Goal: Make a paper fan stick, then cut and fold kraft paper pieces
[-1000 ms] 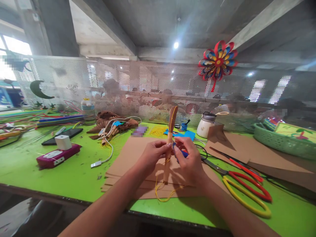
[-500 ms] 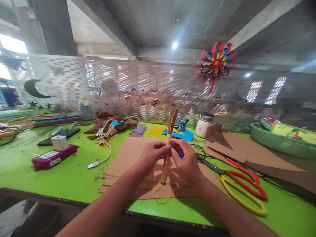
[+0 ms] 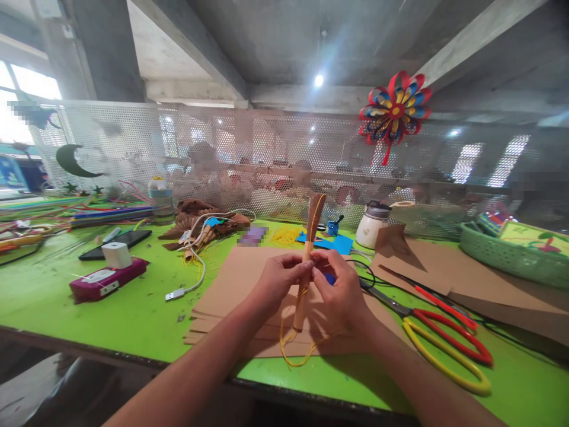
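A narrow, upright bundle of folded brown paper point(image 3: 300, 308) stands in front of me, with a darker, flared upper end. My left hand point(image 3: 281, 277) is closed on its middle, thumb and fingers pinching from the left. From the other side my right hand point(image 3: 340, 281) pinches the same spot, fingertips close to the left thumb. Yellow string point(image 3: 297, 363) runs along the bundle and hangs below it in a loose loop. Beneath both hands lies a stack of brown paper sheets point(image 3: 240, 267). Whether the right fingers also grip the string is hidden.
Large scissors point(image 3: 438, 323) with red and yellow handles lie right of the stack. A green basket point(image 3: 489, 249), a white jar point(image 3: 371, 228) and blue paper point(image 3: 342, 244) stand or lie behind. Leftward are a purple box point(image 3: 109, 283), a phone point(image 3: 128, 242) and a white cable point(image 3: 202, 273).
The view has shifted slightly, so the scene sits a little further right. Both hands keep their pinch on the paper bundle, which shows almost no change.
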Motion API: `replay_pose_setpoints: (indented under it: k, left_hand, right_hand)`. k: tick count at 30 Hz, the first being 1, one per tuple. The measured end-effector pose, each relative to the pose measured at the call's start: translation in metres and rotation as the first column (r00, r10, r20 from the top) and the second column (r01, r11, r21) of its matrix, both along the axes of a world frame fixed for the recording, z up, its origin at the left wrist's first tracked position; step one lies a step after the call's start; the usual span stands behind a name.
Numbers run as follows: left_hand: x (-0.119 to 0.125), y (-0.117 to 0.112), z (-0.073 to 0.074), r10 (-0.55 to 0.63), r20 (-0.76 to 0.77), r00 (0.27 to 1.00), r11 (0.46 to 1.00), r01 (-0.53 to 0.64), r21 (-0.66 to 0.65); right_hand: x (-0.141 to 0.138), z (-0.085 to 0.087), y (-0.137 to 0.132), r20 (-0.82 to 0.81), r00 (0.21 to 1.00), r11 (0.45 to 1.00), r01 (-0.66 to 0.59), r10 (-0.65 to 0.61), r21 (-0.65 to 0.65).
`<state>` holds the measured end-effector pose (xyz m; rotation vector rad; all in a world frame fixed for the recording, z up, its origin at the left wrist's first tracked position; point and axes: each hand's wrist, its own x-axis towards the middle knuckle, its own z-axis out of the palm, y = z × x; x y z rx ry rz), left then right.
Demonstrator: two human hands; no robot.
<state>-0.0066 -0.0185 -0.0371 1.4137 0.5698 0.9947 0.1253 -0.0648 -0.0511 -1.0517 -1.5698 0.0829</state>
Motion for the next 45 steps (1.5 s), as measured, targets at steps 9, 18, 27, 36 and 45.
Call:
replay_pose_setpoints:
  k: [9,18,27,36,45]
  left_hand:
    - [0.0014,-0.0036,0.003,0.044,-0.007,0.999,0.998,-0.043,0.055]
    - [0.0023,-0.0035,0.0026,0.034,-0.008,0.999,0.994,-0.033,0.105]
    - [0.0025,-0.0034,0.0031,0.055,0.028,0.998,0.993,-0.058,0.107]
    - [0.002,-0.0061,0.0055,0.092,-0.03,0.995,0.982,-0.086,0.167]
    - [0.0034,-0.0035,0.0028,0.117,-0.017,0.993,0.977,-0.112,0.183]
  right_hand:
    - [0.0027,0.0032,0.0004,0.019,1.0,1.0,-0.005,0.006,-0.016]
    - [0.0038,0.0041,-0.0012,0.05,0.998,1.0,0.023,-0.023,0.009]
    - [-0.001,0.0027,-0.0037,0.135,0.988,0.987,0.061,-0.081,0.146]
    - [0.0007,0.0009,-0.0024,0.109,0.992,0.993,0.055,-0.067,0.107]
    - [0.0006,0.0034,-0.0024,0.052,0.999,0.999,0.011,-0.013,0.042]
